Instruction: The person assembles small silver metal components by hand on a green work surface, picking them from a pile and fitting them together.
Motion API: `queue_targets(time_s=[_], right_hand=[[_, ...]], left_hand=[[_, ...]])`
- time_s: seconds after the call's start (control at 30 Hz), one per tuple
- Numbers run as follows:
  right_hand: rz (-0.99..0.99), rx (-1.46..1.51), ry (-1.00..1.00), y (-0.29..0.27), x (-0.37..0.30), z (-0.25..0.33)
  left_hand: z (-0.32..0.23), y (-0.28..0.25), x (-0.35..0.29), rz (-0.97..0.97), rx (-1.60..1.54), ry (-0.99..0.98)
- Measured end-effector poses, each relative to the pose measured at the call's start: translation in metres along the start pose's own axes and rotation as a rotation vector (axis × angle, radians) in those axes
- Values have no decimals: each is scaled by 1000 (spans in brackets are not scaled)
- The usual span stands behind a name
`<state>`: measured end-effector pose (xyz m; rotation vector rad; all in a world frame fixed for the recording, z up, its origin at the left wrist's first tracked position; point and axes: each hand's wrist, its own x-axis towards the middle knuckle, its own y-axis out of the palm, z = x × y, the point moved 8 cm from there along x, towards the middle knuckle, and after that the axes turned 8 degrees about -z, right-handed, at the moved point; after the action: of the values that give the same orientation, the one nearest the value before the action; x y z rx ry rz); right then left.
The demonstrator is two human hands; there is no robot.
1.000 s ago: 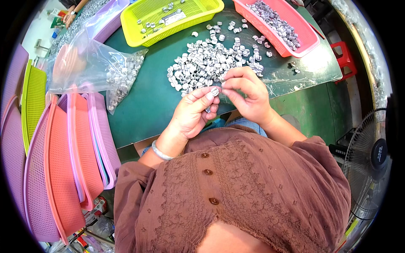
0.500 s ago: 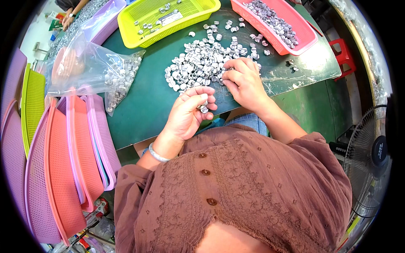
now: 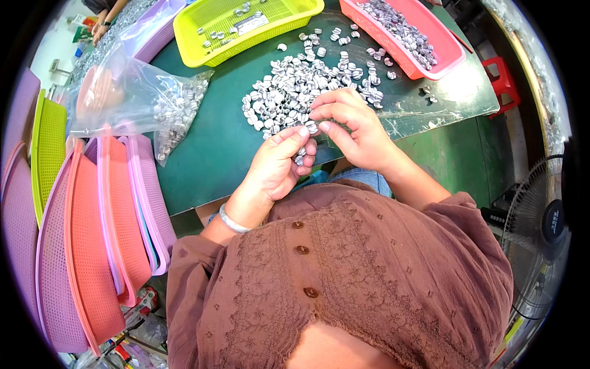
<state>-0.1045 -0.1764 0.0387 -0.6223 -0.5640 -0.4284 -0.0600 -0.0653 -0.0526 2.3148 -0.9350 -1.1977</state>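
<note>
My left hand is closed around a few small curved metal pieces, one of which shows below the thumb. Another silvery piece sits at the left thumb tip, close to the right fingertips. My right hand comes in from the right with thumb and forefinger apart, its tips almost meeting the left hand. Just beyond both hands, a loose pile of the same striped, silvery pieces covers the middle of the green table. The right fingers overlap the pile's near edge.
At the back stand a yellow-green basket with some pieces and a pink basket holding many. A clear plastic bag of pieces lies left. Stacked baskets line the left; a fan and red stool are right.
My right hand has drawn back from the pile, leftward and nearer to the left hand. The left hand has turned slightly, its thumb tip now up by a metal piece.
</note>
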Motion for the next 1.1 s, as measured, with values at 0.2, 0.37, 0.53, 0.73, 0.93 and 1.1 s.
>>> queue_targets(time_s=[0.2, 0.37, 0.53, 0.73, 0.93, 1.1], right_hand=[[-6, -27, -40, -3, 1, 10], [-29, -51, -62, -3, -1, 11], [-57, -21, -53, -2, -1, 11], [-62, -21, -59, -1, -1, 11], [-50, 7, -56, -2, -3, 7], [-59, 29, -25, -2, -3, 9]], left_hand=[[0, 3, -2, 79, -69, -20], [0, 2, -2, 46, -55, 7], [1, -1, 0, 35, -27, 29], [1, -1, -2, 38, 7, 51], [-5, 3, -5, 41, 12, 69], [-5, 3, -6, -11, -6, 81]])
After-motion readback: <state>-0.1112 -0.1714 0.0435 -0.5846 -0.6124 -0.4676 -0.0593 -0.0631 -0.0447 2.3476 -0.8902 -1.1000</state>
